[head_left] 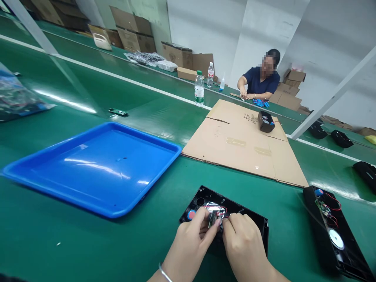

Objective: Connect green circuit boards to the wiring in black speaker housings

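My left hand [190, 239] pinches a small circuit board [212, 218] between thumb and fingers. It is held over an open black plastic housing [252, 217] on the green table. Close beside it, the fingers of my right hand [243, 239] are pressed together at the board's wires; exactly what they grip is hidden. A red wire [222, 206] loops above the board. Inside the housing show a shiny round speaker [210, 205], partly covered by my fingers, and a blue cylinder with a red end [191, 214].
A second black housing [313, 223] with board, wires and speaker stands at right. At left lies a blue tray [114, 213]. Beyond is a cardboard sheet [211, 137] bearing another housing [266, 124]. A bottle [199, 92] stands behind; a co-worker [261, 82] sits across.
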A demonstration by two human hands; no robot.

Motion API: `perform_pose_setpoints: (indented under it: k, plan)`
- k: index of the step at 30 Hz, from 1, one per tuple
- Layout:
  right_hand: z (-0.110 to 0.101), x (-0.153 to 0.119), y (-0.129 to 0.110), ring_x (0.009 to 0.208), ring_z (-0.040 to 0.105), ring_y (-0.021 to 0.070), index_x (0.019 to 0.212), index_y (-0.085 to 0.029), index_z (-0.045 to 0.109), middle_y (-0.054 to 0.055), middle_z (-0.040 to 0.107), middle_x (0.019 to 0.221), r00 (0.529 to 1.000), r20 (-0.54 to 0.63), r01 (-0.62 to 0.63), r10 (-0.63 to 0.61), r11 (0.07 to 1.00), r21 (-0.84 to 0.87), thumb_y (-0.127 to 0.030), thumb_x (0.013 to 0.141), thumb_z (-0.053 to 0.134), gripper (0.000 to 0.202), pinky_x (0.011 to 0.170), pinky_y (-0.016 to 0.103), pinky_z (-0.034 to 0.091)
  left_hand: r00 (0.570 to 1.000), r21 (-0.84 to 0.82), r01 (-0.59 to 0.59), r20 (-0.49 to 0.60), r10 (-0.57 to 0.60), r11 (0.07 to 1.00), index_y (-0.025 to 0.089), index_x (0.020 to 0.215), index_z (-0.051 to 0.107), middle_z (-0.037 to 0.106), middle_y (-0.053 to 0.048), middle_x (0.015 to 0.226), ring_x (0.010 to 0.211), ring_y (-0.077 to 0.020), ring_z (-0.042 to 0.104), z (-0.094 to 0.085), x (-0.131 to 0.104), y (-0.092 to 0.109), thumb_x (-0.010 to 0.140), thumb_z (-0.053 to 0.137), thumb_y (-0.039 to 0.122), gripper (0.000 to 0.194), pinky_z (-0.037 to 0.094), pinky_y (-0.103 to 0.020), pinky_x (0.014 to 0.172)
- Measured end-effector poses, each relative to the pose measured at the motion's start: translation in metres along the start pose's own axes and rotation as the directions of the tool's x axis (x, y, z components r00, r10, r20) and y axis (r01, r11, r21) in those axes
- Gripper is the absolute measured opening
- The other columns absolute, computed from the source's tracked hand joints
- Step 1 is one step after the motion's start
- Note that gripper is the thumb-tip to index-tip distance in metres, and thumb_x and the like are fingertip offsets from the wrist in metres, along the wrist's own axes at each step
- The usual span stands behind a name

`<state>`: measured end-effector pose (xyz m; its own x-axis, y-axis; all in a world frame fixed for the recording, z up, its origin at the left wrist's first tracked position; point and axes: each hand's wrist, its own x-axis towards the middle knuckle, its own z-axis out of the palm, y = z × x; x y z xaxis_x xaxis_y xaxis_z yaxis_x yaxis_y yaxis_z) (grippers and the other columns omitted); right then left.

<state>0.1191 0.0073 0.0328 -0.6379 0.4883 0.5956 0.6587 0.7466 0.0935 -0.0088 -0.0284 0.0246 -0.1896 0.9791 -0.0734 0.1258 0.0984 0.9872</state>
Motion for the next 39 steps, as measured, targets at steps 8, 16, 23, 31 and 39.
perform_pose_setpoints:
  k: [8, 16, 23, 31, 39]
  plan:
    - [0.001, -0.001, 0.001, 0.049, 0.037, 0.0134, 0.056, -0.016, 0.049, 0.002, 0.045, 0.054, 0.999, 0.004, 0.042, -0.042, 0.999, 0.024, 0.0, 0.087, 0.032, 0.039, 0.049, 0.027, 0.026, 0.999, -0.064, 0.011, 0.043, -0.008, 0.998, 0.023, 0.071, 0.048, 0.064, 0.001, 0.062, 0.057, -0.0187, 0.066, 0.001, 0.001, 0.002, 0.078, 0.052, 0.036, 0.014, 0.057, -0.027, 0.054]
    - [0.004, -0.003, 0.022, 0.062, 0.06, 0.0154, 0.1, -0.015, 0.053, 0.003, 0.062, 0.073, 0.927, 0.343, -0.26, 0.152, 0.919, 0.297, -0.017, 0.09, 0.041, 0.016, 0.053, 0.025, 0.045, 0.986, -0.051, -0.08, 0.142, 0.086, 0.995, 0.022, 0.087, 0.056, 0.071, -0.001, 0.076, 0.067, -0.0169, 0.069, -0.011, 0.007, 0.001, 0.083, 0.047, 0.031, 0.013, 0.058, -0.024, 0.063]
    - [0.003, 0.009, 0.031, 0.071, 0.061, 0.0206, 0.099, -0.014, 0.056, 0.005, 0.064, 0.082, 0.883, 0.469, -0.179, -0.003, 0.922, 0.343, -0.008, 0.081, 0.056, 0.019, 0.061, 0.032, 0.05, 0.984, -0.044, -0.154, 0.083, 0.157, 0.987, 0.021, 0.082, 0.055, 0.069, 0.002, 0.063, 0.056, -0.013, 0.067, -0.008, 0.002, -0.004, 0.084, 0.047, 0.027, 0.01, 0.056, -0.018, 0.053]
    - [0.01, 0.003, 0.026, 0.073, 0.059, 0.0218, 0.098, -0.012, 0.054, 0.007, 0.062, 0.083, 0.898, 0.44, -0.184, 0.009, 0.916, 0.357, -0.01, 0.085, 0.049, 0.014, 0.062, 0.035, 0.049, 0.988, -0.077, -0.151, -0.012, 0.151, 0.985, 0.02, 0.079, 0.055, 0.065, 0.003, 0.056, 0.048, -0.0114, 0.064, 0.0, 0.0, -0.006, 0.084, 0.049, 0.026, 0.01, 0.053, -0.017, 0.048]
    - [-0.008, 0.015, 0.029, 0.088, 0.059, 0.0223, 0.102, -0.012, 0.057, 0.008, 0.062, 0.095, 0.697, 0.711, -0.408, 0.099, 0.869, 0.279, -0.013, 0.08, 0.06, 0.022, 0.077, 0.036, 0.05, 0.997, -0.086, -0.052, 0.046, 0.056, 0.995, 0.02, 0.075, 0.054, 0.066, 0.002, 0.054, 0.049, -0.0145, 0.065, -0.003, 0.004, -0.002, 0.081, 0.049, 0.034, 0.016, 0.054, -0.02, 0.047]
